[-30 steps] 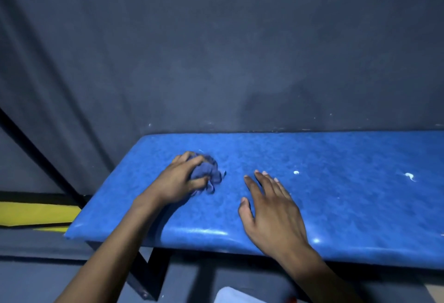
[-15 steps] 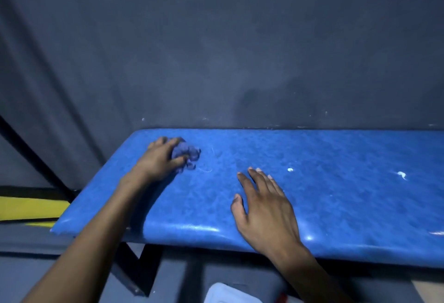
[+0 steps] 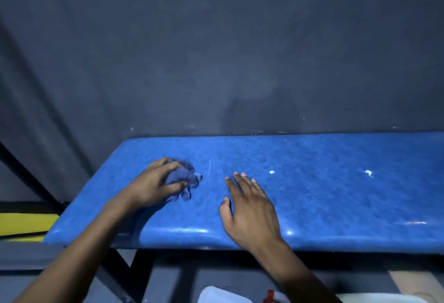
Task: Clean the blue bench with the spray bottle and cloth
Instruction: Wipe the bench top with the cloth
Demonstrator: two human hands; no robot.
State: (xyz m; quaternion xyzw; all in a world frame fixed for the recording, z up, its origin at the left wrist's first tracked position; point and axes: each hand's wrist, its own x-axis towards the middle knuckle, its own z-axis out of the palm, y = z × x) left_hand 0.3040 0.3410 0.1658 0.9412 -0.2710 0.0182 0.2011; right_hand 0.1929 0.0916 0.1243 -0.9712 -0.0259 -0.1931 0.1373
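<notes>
The bunched blue cloth (image 3: 185,180) lies on the left part of the blue table (image 3: 312,197), gripped under the left hand (image 3: 153,185). Just right, the right hand (image 3: 249,209) rests flat, fingers spread. Two white specks (image 3: 272,172) sit further right. Since half a second ago the cloth has moved slightly nearer and rightward.

Dim, bluish light, glare streaks along the bench (image 3: 336,206) front edge, motion blur on the left hand (image 3: 153,183).
</notes>
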